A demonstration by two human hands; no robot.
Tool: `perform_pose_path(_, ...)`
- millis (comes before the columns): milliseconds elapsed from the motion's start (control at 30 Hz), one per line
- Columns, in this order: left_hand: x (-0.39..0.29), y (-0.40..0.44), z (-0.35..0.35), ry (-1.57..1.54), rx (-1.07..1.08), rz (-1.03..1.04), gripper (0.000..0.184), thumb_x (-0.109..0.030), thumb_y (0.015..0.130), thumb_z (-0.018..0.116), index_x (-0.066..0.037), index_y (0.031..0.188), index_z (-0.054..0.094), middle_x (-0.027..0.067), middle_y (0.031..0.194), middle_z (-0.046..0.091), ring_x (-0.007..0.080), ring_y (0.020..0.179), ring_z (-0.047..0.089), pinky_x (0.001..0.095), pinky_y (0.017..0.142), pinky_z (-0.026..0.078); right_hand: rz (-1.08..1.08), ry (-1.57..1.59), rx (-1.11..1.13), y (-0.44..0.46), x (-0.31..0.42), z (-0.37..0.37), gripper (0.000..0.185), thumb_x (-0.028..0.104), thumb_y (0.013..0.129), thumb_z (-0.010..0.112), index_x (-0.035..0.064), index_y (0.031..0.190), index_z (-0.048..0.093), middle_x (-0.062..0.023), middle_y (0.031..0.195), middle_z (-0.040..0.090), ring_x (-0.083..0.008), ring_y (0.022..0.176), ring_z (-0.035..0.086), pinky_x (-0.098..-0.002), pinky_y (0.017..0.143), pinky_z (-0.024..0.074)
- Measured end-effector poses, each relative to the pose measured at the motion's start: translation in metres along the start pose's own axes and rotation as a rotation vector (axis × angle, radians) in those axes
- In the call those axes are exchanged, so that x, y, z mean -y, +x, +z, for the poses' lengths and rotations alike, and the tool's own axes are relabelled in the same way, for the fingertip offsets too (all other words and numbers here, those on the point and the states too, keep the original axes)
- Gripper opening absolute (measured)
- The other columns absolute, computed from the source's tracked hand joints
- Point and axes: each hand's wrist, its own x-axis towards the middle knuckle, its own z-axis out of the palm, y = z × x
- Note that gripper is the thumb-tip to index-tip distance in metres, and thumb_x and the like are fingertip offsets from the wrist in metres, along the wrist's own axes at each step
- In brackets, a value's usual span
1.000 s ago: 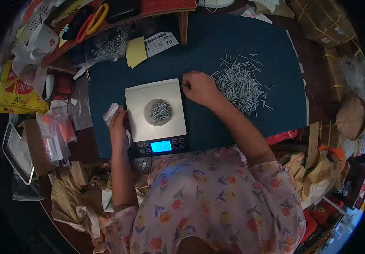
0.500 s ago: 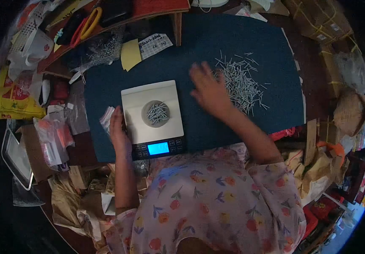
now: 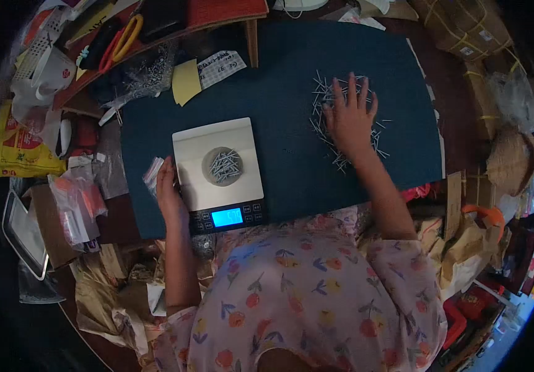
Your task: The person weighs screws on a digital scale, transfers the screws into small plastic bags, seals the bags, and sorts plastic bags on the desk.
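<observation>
My right hand (image 3: 350, 123) lies palm down with fingers spread on a pile of thin silvery nails (image 3: 326, 93), covering its middle. The nails' heads are too small to make out clearly. At the left edge of the digital scale (image 3: 186, 177), my left hand (image 3: 168, 191) is closed, its fingers together against a few small clear plastic bags (image 3: 152, 174) that stick out on its left side. A small round cup (image 3: 208, 175) on the scale's plate holds more nails (image 3: 225, 166). The scale's display (image 3: 227, 217) glows blue; its digits are hard to read.
A dark green mat (image 3: 292, 80) covers the table. Behind the scale lie a yellow paper (image 3: 185, 84) and a handwritten label (image 3: 220, 68), near a bag of small metal pieces (image 3: 146, 74). A red-topped shelf (image 3: 217, 9) overhangs the back left. Cardboard boxes (image 3: 465, 28) stand at right.
My right hand has moved right, from the pile's left edge onto its middle, with fingers now spread. My left hand stays beside the scale. The view has shifted slightly.
</observation>
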Motion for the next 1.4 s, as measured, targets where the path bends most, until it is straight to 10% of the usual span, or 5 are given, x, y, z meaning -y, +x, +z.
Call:
perform_pose_path(267,-0.001,0.003,0.002,0.049,-0.04,-0.005,0.045,-0.03,0.092,0.048,-0.002,0.128,0.049,0.0108,0.122,0.053,0.021,0.115,0.046,0.035,0.1,0.032,0.07,1.348,0.858,-0.063,0.084,-0.023,0.048,0.002,0.083,0.049,0.0021,0.131,0.045,-0.0149,0.102,0.058,-0.0229,0.084,0.062,-0.031,0.068,0.0505)
perform_pose_path(733,0.021,0.014,0.078,-0.097,0.151,-0.042,0.047,-0.028,0.094,0.044,0.009,0.124,0.05,0.0176,0.122,0.055,0.021,0.112,0.05,0.03,0.098,0.035,0.01,1.034,0.426,-0.026,0.037,-0.017,0.032,0.006,0.081,0.049,-0.0033,0.11,0.058,-0.0223,0.081,0.056,-0.035,0.077,0.056,-0.0413,0.074,0.0464)
perform_pose_path(900,0.008,0.001,0.079,-0.146,0.175,-0.095,0.047,-0.023,0.092,0.054,0.007,0.128,0.046,0.0165,0.123,0.054,0.0181,0.113,0.049,0.029,0.098,0.036,-0.019,0.918,0.494,-0.018,0.027,-0.015,0.031,0.009,0.087,0.053,-0.0025,0.115,0.058,-0.0175,0.09,0.061,-0.0232,0.076,0.061,-0.0318,0.069,0.0482)
perform_pose_path(1200,-0.003,-0.013,-0.032,0.997,0.188,0.551,0.033,-0.011,0.081,0.066,-0.005,0.113,0.061,0.0149,0.121,0.054,0.0325,0.112,0.051,0.0384,0.095,0.039,0.014,0.933,0.387,-0.001,0.012,-0.028,0.032,0.01,0.085,0.057,0.0002,0.116,0.059,-0.0184,0.097,0.063,-0.0246,0.077,0.063,-0.0355,0.069,0.0493)
perform_pose_path(1400,0.033,-0.001,-0.041,1.463,-0.021,0.582,0.049,-0.032,0.091,0.054,-0.014,0.135,0.044,0.017,0.146,0.03,0.0375,0.137,0.022,0.0625,0.103,0.015,0.021,0.938,0.443,0.0,0.014,-0.044,0.029,0.01,0.085,0.057,0.0007,0.113,0.061,-0.0177,0.092,0.065,-0.0242,0.074,0.063,-0.0334,0.068,0.0496)
